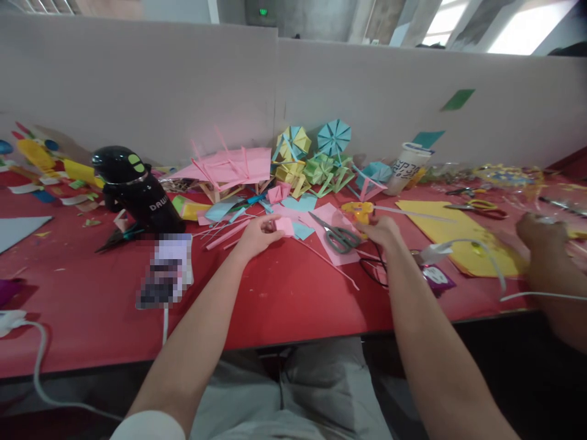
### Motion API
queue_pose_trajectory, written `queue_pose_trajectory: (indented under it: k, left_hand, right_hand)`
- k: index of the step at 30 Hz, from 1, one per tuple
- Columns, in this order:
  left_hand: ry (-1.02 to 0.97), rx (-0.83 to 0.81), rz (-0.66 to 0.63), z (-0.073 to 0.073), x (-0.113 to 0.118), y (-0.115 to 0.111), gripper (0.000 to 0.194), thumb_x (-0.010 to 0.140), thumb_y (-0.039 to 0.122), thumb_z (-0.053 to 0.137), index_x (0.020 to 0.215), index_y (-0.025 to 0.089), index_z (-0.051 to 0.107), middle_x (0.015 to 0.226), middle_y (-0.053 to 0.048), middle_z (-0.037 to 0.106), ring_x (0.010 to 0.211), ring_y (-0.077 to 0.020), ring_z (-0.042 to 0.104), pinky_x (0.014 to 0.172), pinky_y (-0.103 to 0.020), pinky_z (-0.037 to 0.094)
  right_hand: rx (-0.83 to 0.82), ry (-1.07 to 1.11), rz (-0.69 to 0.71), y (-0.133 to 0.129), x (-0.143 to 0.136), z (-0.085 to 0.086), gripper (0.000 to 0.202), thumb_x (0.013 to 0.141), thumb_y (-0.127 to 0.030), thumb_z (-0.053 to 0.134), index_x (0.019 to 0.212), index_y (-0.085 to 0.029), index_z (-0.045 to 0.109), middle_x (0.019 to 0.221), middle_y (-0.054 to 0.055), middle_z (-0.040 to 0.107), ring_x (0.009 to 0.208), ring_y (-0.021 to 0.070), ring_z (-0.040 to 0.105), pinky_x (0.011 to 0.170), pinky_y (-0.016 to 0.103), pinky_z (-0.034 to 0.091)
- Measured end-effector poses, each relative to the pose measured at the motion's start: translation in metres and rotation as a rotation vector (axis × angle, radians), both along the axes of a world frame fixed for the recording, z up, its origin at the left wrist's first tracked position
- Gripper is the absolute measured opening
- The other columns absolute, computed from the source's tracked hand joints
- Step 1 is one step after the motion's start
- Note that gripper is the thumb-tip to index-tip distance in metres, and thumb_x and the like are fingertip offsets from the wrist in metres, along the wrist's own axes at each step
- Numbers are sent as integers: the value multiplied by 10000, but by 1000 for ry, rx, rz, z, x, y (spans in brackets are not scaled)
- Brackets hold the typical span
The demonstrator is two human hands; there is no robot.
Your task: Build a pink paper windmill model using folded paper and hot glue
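My left hand [260,235] pinches a small pink folded paper piece [285,227] above the red table [284,305]. To the right, my right hand [381,231] has its fingers round the lower part of a yellow glue gun [358,212], which has a clear stick out of its back. Grey-handled scissors [340,238] lie between my hands on a pink sheet [328,215]. A thin pink paper strip [326,263] runs across the table below them. Rolled pink strips [228,235] are just left of my left hand.
Folded paper umbrellas [334,137], a pink paper model [233,166] and a paper cup [408,168] stand at the back. A black bottle [137,192] and a phone [167,269] are left. Yellow sheets [452,235], a white cable [498,269] and another person's hand [543,232] are right.
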State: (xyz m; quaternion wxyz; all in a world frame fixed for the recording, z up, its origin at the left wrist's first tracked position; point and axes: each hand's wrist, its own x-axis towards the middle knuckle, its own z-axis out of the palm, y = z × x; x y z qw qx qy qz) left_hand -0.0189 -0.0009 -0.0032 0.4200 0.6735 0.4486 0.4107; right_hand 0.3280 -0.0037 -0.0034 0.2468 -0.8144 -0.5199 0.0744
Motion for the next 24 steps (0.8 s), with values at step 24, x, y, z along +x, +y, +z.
queue_pose_trajectory:
  k: [24]
  left_hand:
    - [45,-49,51,9,-1,-6,595,703,250,767,1266,98,647,692,-4,624,622,-123,557,648,-266,446]
  right_hand:
    - [-22,684,727,-23,-97,17,352,754,-477,704,908,-169,631,661,11,576,595,147,522,601,305,451]
